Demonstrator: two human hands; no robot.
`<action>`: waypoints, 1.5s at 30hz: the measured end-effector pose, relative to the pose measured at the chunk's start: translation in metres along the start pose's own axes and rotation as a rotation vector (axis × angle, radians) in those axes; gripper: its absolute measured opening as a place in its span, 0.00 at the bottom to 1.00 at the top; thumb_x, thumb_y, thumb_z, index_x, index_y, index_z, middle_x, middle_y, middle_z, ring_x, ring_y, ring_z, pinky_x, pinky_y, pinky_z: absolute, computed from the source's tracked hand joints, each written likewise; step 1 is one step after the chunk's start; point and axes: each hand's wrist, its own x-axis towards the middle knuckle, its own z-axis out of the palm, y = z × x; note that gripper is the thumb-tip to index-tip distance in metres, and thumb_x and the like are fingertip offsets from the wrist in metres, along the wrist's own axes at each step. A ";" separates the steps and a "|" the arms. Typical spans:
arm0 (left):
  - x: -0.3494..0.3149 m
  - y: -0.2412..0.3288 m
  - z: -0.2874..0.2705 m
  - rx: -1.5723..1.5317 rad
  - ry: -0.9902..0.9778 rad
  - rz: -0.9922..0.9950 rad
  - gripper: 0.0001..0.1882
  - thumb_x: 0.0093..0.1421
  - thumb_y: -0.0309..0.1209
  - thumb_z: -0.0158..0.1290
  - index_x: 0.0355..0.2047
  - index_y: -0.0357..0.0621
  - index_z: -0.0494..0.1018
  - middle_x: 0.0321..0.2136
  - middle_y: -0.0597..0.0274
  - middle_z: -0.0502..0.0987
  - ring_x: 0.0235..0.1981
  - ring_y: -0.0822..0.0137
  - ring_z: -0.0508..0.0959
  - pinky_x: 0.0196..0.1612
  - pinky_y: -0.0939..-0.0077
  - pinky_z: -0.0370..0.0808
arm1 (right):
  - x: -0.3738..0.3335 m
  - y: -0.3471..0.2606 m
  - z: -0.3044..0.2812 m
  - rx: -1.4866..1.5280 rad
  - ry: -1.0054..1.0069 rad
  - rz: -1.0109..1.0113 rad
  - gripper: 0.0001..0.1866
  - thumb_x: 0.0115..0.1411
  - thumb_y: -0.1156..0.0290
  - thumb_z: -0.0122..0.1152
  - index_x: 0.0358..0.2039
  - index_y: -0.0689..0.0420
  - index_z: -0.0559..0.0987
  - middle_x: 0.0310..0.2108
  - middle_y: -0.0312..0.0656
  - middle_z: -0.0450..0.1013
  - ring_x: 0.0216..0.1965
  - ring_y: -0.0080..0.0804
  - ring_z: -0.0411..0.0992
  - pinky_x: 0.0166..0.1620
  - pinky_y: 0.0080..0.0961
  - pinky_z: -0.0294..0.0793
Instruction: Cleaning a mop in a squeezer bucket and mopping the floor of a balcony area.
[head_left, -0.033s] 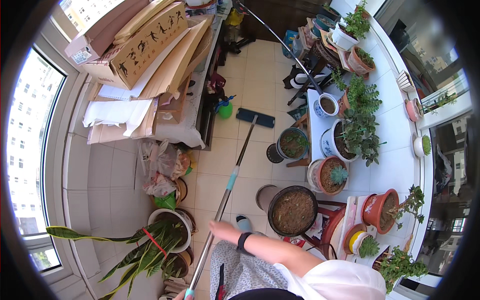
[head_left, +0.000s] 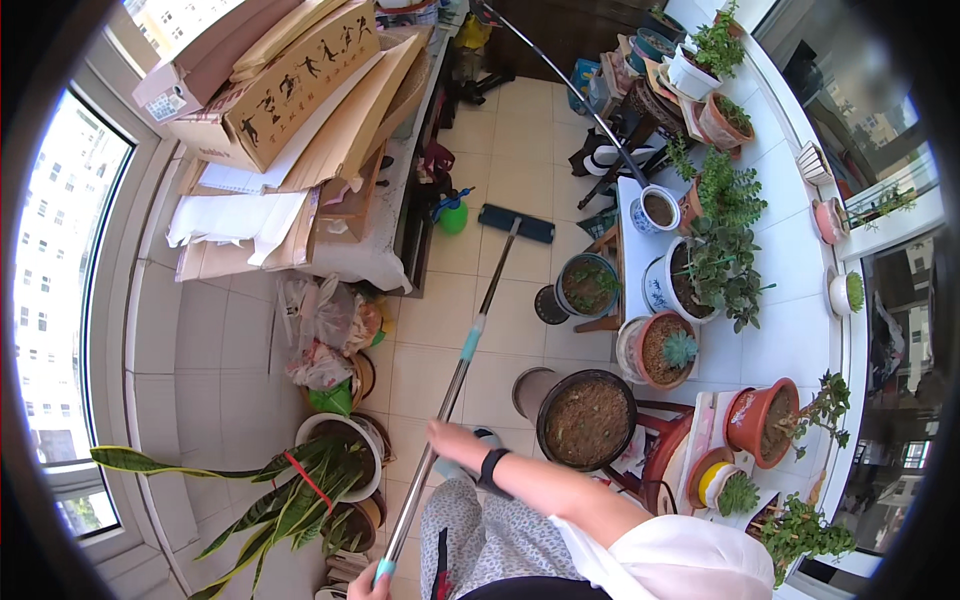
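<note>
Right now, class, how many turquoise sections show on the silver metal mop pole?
2: the upper turquoise section lies between the right hand and dark rectangular mop head; the lower section is at the left hand, possibly hiding more.

white loose sleeve [head_left: 690,555] | black wristband [head_left: 492,467] | grey-blue patterned trousers [head_left: 500,540], dark red-marked strip [head_left: 441,572] | blue-grey footwear [head_left: 453,468]
</note>
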 end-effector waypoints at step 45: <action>-0.145 -0.565 0.023 -0.312 0.322 0.098 0.17 0.62 0.38 0.50 0.44 0.38 0.73 0.15 0.72 0.65 0.16 0.80 0.62 0.17 0.80 0.60 | -0.239 0.114 0.439 -0.586 -0.441 -0.016 0.21 0.59 0.58 0.41 0.44 0.62 0.66 0.33 0.55 0.75 0.37 0.51 0.74 0.40 0.44 0.71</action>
